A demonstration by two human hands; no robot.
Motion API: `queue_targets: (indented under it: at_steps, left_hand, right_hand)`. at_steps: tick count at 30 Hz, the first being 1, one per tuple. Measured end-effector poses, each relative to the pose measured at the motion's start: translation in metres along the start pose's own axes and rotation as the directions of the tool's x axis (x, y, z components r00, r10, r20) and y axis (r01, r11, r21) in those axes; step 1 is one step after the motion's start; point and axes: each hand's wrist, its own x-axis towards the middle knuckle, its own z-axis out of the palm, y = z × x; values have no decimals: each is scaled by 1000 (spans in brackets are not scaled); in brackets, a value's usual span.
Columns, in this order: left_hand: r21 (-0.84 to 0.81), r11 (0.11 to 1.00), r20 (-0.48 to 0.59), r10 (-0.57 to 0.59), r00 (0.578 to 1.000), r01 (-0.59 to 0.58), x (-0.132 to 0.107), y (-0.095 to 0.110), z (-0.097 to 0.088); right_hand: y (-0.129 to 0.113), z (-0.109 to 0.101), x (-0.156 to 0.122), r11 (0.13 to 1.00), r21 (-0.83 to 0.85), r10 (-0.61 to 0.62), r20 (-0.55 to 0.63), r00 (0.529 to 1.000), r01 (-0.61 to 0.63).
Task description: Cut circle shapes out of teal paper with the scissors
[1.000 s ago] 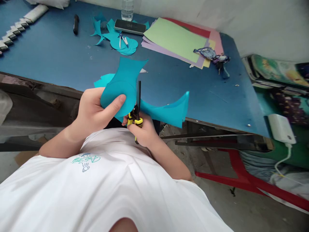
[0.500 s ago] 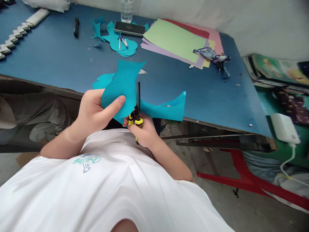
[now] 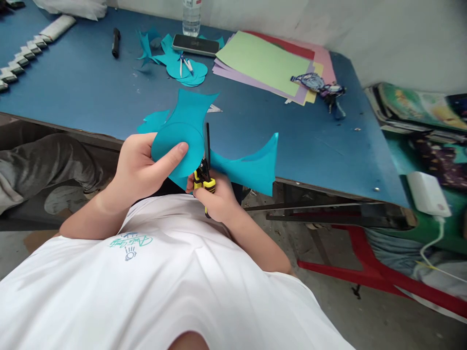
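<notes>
My left hand (image 3: pixel 140 163) pinches a sheet of blue paper (image 3: pixel 191 109), its thumb on a round outline drawn there. In my right hand (image 3: pixel 221 197) is a pair of scissors (image 3: pixel 204 180) with black and yellow handles. A dark blade points up past the right edge of the circle, against the paper. A curved strip of the paper (image 3: pixel 251 167) spreads to the right over the table edge. Under the sheet, the lower blade and some right fingers are hidden.
On the blue table (image 3: pixel 292 141) lie cut blue circles with a compass (image 3: pixel 186 65), a phone (image 3: pixel 196 44), a marker (image 3: pixel 116 43), coloured sheets (image 3: pixel 266 61) and keys (image 3: pixel 333 97). A water bottle (image 3: pixel 191 18) stands behind. A red chair (image 3: pixel 365 262) is at right.
The paper strip on the right has dropped slightly at its end. Both hands stay nearly in place, with the scissors at the circle's right edge.
</notes>
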Motion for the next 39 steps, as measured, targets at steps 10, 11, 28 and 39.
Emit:
queue_targets:
  at_steps: [10, 11, 28, 39]
  left_hand:
    - [-39, 996, 27, -83, 996, 84, -2, 3, -4]
    - [-34, 995, 30, -90, 996, 91, -2, 3, -4]
    - [-96, 991, 41, -87, 995, 91, 3, -4, -5]
    - [-73, 991, 95, -103, 990, 110, 9, 0, -10]
  right_hand:
    - [3, 0, 0, 1000, 6, 0, -6, 1000, 0]
    - [3, 0, 0, 1000, 5, 3, -7, 1000, -3]
    - [4, -4, -1, 1000, -28, -8, 40, 999, 9]
    - [9, -5, -3, 1000, -15, 28, 44, 999, -28]
